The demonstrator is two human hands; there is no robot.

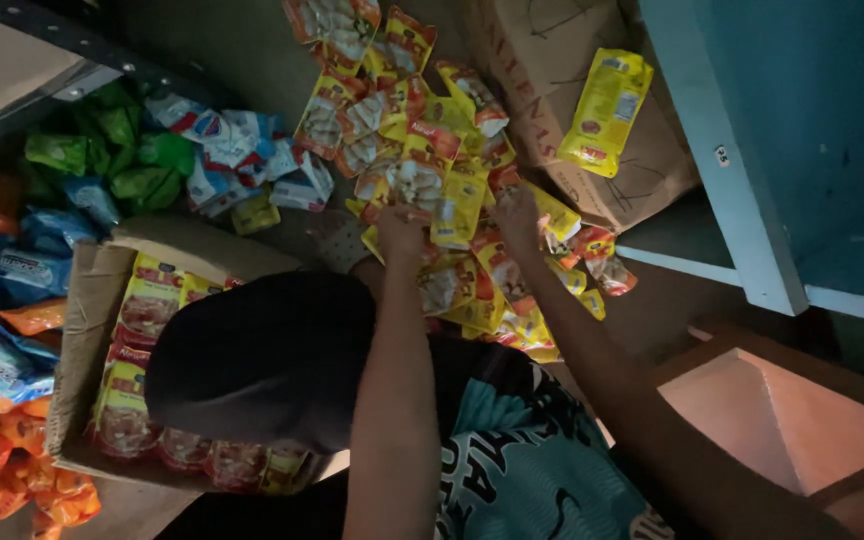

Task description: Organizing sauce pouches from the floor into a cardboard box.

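Both our hands are down in the heap of yellow-and-red snack packets (432, 170). Our left hand (399, 232) lies fingers-down on one packet, our right hand (518, 215) just beside it on another; we cannot tell whether either is gripping. Left of our left arm sits a cardboard box (87, 310) of similar packets, with green packets (122, 150) beyond it.
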